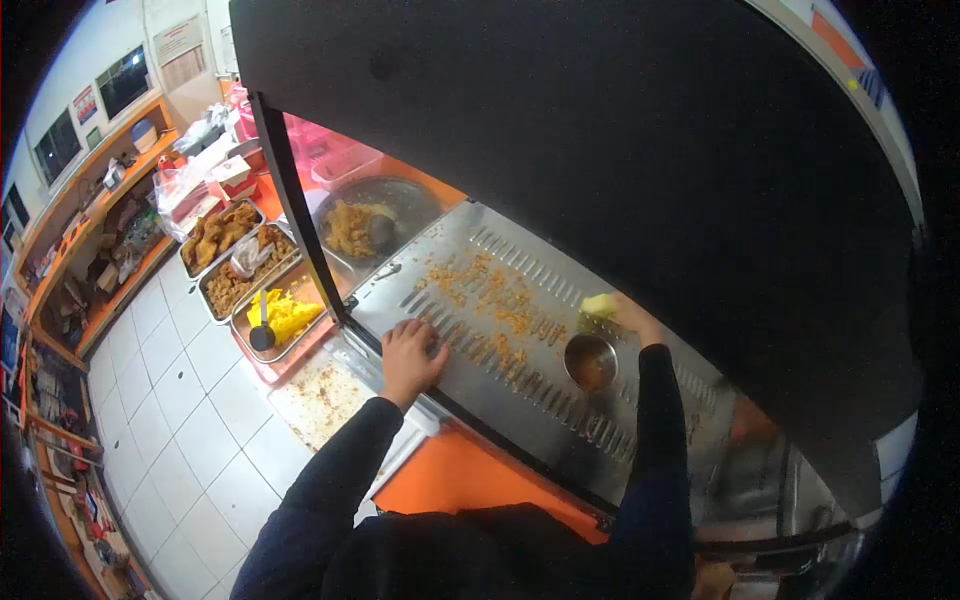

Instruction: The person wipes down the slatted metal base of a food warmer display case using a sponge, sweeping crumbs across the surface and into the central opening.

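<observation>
My right hand (635, 320) reaches over the slotted metal tray (640, 400) of a food display case and grips a pale yellow-green sponge (600, 305). Just below that hand, a round metal bowl (591, 362) sits on the tray with some brownish liquid or residue in it. Orange-brown crumbs (510, 305) lie scattered across the slots. My left hand (408, 360) rests at the tray's near left edge, fingers loosely bent and apart, holding nothing that I can see.
A dark panel (600, 150) overhangs the tray, and a black post (295, 210) stands at its left. Beyond are a round pan (400, 205) with fried bits, containers of fried food (215, 235), and yellow food (285, 315) with a black scoop (262, 337). A crumb-strewn white board (320, 395) lies nearer.
</observation>
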Demonstrator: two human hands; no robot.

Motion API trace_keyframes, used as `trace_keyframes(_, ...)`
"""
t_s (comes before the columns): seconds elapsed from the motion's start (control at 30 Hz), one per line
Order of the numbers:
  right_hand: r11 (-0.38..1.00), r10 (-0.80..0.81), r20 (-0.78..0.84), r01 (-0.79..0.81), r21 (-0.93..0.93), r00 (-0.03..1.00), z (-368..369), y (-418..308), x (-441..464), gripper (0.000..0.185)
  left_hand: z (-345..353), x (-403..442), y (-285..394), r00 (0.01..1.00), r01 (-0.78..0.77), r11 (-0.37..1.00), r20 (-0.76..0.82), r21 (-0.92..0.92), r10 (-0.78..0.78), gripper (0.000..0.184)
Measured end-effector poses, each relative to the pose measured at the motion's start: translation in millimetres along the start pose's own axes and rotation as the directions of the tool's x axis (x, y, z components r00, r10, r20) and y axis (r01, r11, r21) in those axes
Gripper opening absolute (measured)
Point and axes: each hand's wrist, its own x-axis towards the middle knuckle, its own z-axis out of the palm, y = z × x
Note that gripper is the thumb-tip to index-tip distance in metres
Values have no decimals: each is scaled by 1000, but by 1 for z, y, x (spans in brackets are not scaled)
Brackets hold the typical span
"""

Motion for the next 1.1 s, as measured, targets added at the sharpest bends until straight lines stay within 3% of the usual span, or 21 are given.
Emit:
trace_keyframes(0.13, 988, -126, 334, 90, 123, 934, -7, -10, -22, 24, 0, 1, 2, 1000, 10, 1000, 9, 5, -10, 25)
trace_keyframes(0.23, 973, -185, 377, 116, 198, 908, -9, -6, -37, 24, 0, 0, 3, 1000, -2, 1000, -6, 16, 2, 24)
trace_keyframes(0.3, 981, -137, 242, 97, 170, 961, -13, 1, -43, 23, -1, 1, 4, 1000, -1, 1000, 3, 14, 1, 24)
trace_keyframes(0.37, 997, -29, 2, 29, 76, 1000, -14, 4, -46, 23, 0, 2, 1, 1000, 6, 1000, 7, 13, -6, 24)
trace_keyframes(0.47, 988, 122, -243, -141, -62, 962, 2, 0, -52, 23, -1, 1, 4, 1000, 7, 1000, 15, 1, -7, 23)
trace_keyframes(0.53, 965, 185, -262, -226, -135, 947, 13, -12, -61, 23, -3, 3, 4, 1000, -5, 1000, 8, -10, 5, 22)
trace_keyframes(0.7, 978, 172, -336, -203, -57, 926, 23, -27, -96, 23, -1, 2, 3, 1000, -21, 1000, 21, 0, 21, 22)
trace_keyframes(0.8, 980, 194, -392, -194, 40, 899, -31, -48, -119, 27, 1, 2, 1, 999, -28, 1000, 19, 11, 28, 22)
trace_keyframes(0.9, 881, 451, -288, -474, -9, 845, -70, -74, -146, 31, 2, 2, 1, 999, -21, 1000, 27, 3, 21, 22)
trace_keyframes(1.0, 807, 563, -256, -590, -38, 786, -36, -73, -155, 33, 0, 1, 2, 999, -29, 999, 37, 16, 29, 23)
trace_keyframes(1.1, 798, 598, -243, -597, 87, 764, -10, -86, -136, 31, 0, 2, 2, 998, -44, 999, 35, 21, 43, 22)
